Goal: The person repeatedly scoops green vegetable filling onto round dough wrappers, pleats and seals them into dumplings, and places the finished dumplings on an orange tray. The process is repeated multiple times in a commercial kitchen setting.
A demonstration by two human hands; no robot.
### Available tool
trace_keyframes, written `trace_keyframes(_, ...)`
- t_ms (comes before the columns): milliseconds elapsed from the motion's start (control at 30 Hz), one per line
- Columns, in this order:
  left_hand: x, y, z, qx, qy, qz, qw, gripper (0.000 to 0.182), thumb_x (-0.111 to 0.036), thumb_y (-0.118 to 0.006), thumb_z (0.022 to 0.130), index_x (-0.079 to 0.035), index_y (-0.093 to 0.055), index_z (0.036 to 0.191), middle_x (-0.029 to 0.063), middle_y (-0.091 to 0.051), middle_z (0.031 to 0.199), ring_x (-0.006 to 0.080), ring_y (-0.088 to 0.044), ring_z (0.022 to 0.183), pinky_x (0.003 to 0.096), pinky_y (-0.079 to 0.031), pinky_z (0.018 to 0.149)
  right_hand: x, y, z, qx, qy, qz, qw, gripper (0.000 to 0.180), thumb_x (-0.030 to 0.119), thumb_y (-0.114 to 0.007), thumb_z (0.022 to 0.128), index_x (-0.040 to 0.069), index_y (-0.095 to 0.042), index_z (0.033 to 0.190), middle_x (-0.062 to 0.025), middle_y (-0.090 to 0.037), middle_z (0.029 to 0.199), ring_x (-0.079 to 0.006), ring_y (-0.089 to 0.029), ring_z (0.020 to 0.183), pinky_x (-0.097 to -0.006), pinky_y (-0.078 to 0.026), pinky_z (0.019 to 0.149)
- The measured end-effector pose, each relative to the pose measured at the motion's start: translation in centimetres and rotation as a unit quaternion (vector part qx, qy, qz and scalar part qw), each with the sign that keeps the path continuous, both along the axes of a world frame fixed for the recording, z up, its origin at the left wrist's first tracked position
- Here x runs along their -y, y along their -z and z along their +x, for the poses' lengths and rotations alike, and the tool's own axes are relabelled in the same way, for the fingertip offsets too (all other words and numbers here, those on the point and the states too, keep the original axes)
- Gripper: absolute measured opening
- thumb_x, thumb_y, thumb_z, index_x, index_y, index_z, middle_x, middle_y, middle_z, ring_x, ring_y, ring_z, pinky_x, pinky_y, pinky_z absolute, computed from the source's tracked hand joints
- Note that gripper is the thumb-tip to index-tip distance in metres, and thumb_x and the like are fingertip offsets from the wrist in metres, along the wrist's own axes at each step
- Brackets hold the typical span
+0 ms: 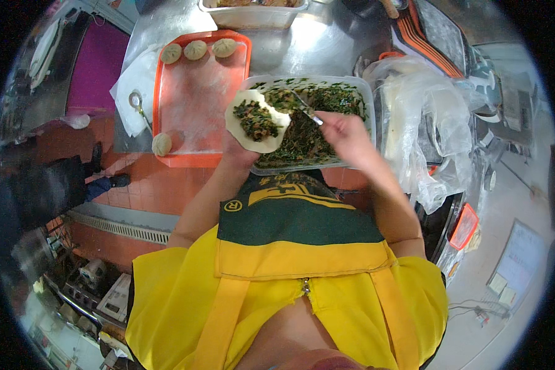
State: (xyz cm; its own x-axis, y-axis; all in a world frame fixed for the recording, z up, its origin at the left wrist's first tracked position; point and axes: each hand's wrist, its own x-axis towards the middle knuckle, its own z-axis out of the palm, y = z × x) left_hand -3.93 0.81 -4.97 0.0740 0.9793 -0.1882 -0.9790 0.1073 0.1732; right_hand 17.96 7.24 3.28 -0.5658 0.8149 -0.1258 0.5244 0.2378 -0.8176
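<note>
A round dough wrapper point(274, 143) rests in my left hand point(239, 149), with a heap of chopped green filling point(254, 121) on it. My right hand point(349, 138) grips a metal filling spoon or spatula point(311, 112); its tip end is at the wrapper's far right edge and partly hidden by filling. Both hands are over a clear plastic tub point(373, 115) of chopped greens mixed with bits of meat or similar. To the left, an orange tray point(189, 111) dusted with flour bears several pleated buns point(195, 50), three along its far end and one at the near left corner point(162, 144).
A steel table point(277, 51) carries everything. At its far edge stands another tub point(254, 17). Clear plastic bags point(425, 125) crowd the right side. A metal ladle or spoon point(138, 108) lies on white sheeting left of the tray. At far left, a person's legs point(101, 187) show.
</note>
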Motion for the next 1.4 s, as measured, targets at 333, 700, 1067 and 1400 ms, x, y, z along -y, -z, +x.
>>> trace_keyframes(333, -4.0, 0.4, 4.0, 0.05, -0.063, -0.057, 0.995, 0.045, -0.045, -0.044, 0.094, -0.008, -0.058, 0.116, 0.0095, -0.063, 0.114, 0.0292, -0.06, 0.106, 0.0459, -0.047, 0.096, 4.2, 3.7, 0.4, 0.157, 0.055, 0.346, 0.923, 0.051, 0.005, -0.057, 0.079, 0.002, -0.053, 0.129, -0.0104, -0.062, 0.071, -0.0263, -0.059, 0.054, -0.0368, -0.048, 0.048)
trace_keyframes(700, -2.5, -0.4, 5.8, 0.043, -0.035, -0.072, 0.996, 0.053, -0.049, -0.038, 0.095, -0.006, -0.054, 0.122, 0.0122, -0.06, 0.121, 0.0324, -0.057, 0.111, 0.0485, -0.045, 0.097, -0.7, 6.3, 3.0, -0.008, 0.153, 0.088, 0.984, 0.027, 0.025, -0.054, 0.095, 0.001, -0.066, 0.101, -0.0119, -0.065, 0.088, -0.0241, -0.061, 0.084, -0.035, -0.047, 0.076)
trace_keyframes(1067, -1.4, -1.9, 7.7, 0.009, 0.009, -0.106, 0.994, 0.069, -0.061, -0.021, 0.095, -0.01, -0.039, 0.139, 0.0148, -0.045, 0.139, 0.0361, -0.043, 0.127, 0.0526, -0.033, 0.107, -1.3, 5.3, 1.5, -0.214, 0.23, -0.167, 0.935, 0.014, 0.012, -0.069, 0.084, 0.001, -0.068, 0.094, -0.0017, -0.067, 0.079, -0.0074, -0.058, 0.069, -0.0227, -0.046, 0.063)
trace_keyframes(1400, -1.0, -1.8, 7.7, -0.01, 0.045, -0.066, 0.997, 0.071, -0.062, -0.027, 0.094, -0.009, -0.035, 0.141, 0.015, -0.045, 0.139, 0.035, -0.044, 0.127, 0.0519, -0.034, 0.106, -0.7, 5.2, 1.7, -0.13, 0.207, 0.057, 0.968, 0.011, 0.006, -0.069, 0.083, 0.0, -0.065, 0.091, -0.0024, -0.064, 0.089, -0.0099, -0.057, 0.072, -0.0241, -0.047, 0.065)
